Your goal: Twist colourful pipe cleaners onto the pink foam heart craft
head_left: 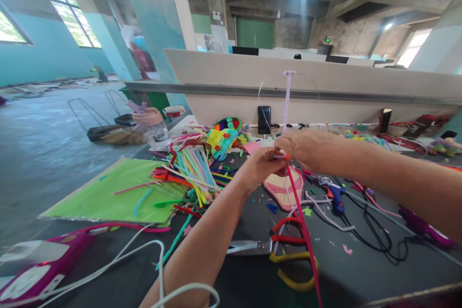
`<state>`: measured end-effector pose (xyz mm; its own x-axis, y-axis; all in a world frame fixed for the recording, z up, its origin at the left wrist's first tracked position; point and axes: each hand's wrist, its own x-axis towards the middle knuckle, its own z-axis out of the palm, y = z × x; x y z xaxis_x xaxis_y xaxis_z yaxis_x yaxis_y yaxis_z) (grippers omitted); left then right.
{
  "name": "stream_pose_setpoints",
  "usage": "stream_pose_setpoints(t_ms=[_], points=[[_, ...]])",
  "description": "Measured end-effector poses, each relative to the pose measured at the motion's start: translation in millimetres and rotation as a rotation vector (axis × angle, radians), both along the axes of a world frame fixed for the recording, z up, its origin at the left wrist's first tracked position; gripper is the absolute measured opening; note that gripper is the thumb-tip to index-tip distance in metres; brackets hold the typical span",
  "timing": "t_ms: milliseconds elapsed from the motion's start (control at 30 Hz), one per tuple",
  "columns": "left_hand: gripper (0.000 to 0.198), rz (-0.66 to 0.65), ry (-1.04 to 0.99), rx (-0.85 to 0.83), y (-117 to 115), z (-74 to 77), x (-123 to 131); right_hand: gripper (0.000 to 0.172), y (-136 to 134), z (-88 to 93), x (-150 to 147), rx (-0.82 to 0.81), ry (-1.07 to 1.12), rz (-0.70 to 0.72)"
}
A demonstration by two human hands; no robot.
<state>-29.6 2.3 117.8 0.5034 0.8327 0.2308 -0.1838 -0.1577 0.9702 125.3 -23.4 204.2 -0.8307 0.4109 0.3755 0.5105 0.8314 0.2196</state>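
Note:
My left hand (262,167) and my right hand (301,147) meet above the dark worktable (361,269), both pinched closed on pipe cleaners. A pale lilac pipe cleaner (287,98) stands straight up from the pinch. A pink-red pipe cleaner (305,231) hangs down from it toward the table's near edge. Under the hands lies a pink striped craft piece (283,187).
A heap of coloured pipe cleaners (193,168) and a green sheet (108,192) lie left. Scissors (252,248), red and yellow loops (292,255), a blue glue gun (334,192) with black cable, a phone (264,119), a lidded jar (153,127) and white cables (144,260) surround them.

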Motion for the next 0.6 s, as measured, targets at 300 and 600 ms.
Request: stream_pose_setpoints(t_ms=[300,600], points=[[0.026,0.131,-0.081,0.007,2.9,2.6,-7.9,0.015,-40.5,-77.9,20.4,-0.179,0.725,-0.149],[0.026,0.111,-0.154,-0.001,7.4,-9.7,2.8,0.018,13.3,-114.2,-5.7,-1.336,1.533,0.044]])
